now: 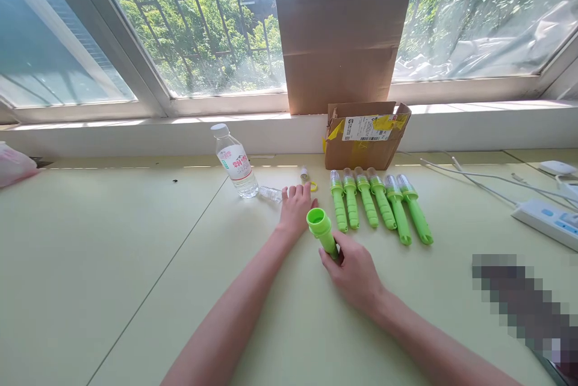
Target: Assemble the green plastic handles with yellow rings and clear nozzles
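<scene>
Right hand [356, 271] has thumb and fingers clamped on the green handle [321, 228], open mouth up, tilted, mid-scene. Left hand [295, 211] is just left of it and farther out, fingers bent and close together; can't tell if they grip anything. Around my left hand: clear cap [270, 194] on its left, yellow ring [313, 186] at the fingertips, small clear-topped piece [304, 174] just beyond. Water bottle [237, 163] upright, far left of that hand, limits reach that way. Right side: six capped green handles [362, 193] lie in a row, cardboard box [361, 154] close behind them, blocking the far side. White cables [478, 175] and power strip [546, 221] sit far right.
</scene>
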### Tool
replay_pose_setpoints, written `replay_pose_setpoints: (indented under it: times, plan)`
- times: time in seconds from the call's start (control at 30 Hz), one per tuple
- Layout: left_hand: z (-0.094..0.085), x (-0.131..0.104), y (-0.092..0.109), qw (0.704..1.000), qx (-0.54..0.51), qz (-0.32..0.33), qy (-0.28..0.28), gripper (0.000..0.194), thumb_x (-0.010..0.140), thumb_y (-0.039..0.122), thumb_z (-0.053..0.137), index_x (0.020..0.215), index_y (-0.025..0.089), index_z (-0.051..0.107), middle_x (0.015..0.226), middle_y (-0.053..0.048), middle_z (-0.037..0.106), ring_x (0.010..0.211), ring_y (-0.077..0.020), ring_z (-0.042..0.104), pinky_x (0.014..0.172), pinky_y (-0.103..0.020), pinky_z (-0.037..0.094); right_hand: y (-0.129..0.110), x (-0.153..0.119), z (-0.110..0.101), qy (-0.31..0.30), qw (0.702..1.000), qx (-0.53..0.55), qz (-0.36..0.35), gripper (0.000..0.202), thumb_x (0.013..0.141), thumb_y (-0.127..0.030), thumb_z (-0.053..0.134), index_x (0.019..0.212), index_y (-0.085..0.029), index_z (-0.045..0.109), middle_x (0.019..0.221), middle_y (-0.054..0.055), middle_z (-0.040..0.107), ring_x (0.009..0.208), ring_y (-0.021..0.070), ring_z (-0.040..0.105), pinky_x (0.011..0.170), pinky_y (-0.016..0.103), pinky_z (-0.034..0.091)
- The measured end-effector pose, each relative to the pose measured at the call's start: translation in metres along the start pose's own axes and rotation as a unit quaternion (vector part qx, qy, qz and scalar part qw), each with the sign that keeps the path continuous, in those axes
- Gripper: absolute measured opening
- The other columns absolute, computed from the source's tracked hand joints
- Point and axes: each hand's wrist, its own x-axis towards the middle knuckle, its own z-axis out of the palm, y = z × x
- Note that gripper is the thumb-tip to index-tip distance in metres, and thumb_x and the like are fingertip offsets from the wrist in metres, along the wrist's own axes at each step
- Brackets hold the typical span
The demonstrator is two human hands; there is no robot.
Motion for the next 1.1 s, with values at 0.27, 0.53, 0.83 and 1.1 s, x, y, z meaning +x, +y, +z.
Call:
replay_pose_setpoints:
  times: [0.27, 0.53, 0.83, 1.1]
  plan:
    - [0.003, 0.002, -0.005, 0.997, -0.040, 0.048, -0.041, 0.034, 0.087, 0.024, 0.041, 0.120, 0.022, 0.046, 0.132, -0.010, 0.047, 0.119, -0.0256, 0.042, 0.097, -0.043, 0.032, 0.000, 0.001, -0.001, 0.003, 1.000, -0.005, -0.005, 0.014, 0.080, -0.031, 0.045, 0.070, -0.021, 0.041, 0.061, -0.004, 0.046, 0.052, 0.0091, 0.034, 0.049, 0.021, 0.024]
    - [0.002, 0.002, -0.004, 0.996, -0.057, 0.062, -0.032, 0.024, 0.085, 0.019, 0.045, 0.107, 0.026, 0.053, 0.100, -0.006, 0.062, 0.097, -0.0230, 0.052, 0.086, -0.039, 0.038, 0.001, 0.001, 0.000, -0.004, 1.000, -0.011, 0.001, 0.015, 0.081, -0.032, 0.045, 0.071, -0.022, 0.041, 0.061, -0.004, 0.044, 0.052, 0.0095, 0.034, 0.050, 0.021, 0.024]
    - [-0.012, -0.015, 0.004, 0.996, -0.038, 0.065, -0.049, 0.024, 0.084, 0.014, 0.042, 0.104, 0.022, 0.052, 0.092, -0.007, 0.057, 0.087, -0.0231, 0.050, 0.076, -0.036, 0.041, 0.001, 0.000, 0.000, -0.005, 1.000, -0.008, -0.007, 0.013, 0.081, -0.030, 0.045, 0.073, -0.021, 0.042, 0.063, -0.004, 0.046, 0.054, 0.0094, 0.034, 0.050, 0.021, 0.024]
    - [-0.038, -0.047, -0.001, 0.990, -0.126, 0.052, -0.039, 0.019, 0.077, 0.006, 0.043, 0.090, 0.019, 0.050, 0.086, -0.005, 0.057, 0.077, -0.0185, 0.052, 0.067, -0.030, 0.044, -0.001, 0.000, -0.001, -0.011, 1.000, 0.000, 0.003, 0.015, 0.081, -0.031, 0.045, 0.072, -0.021, 0.040, 0.063, -0.005, 0.046, 0.054, 0.0088, 0.033, 0.051, 0.021, 0.024]
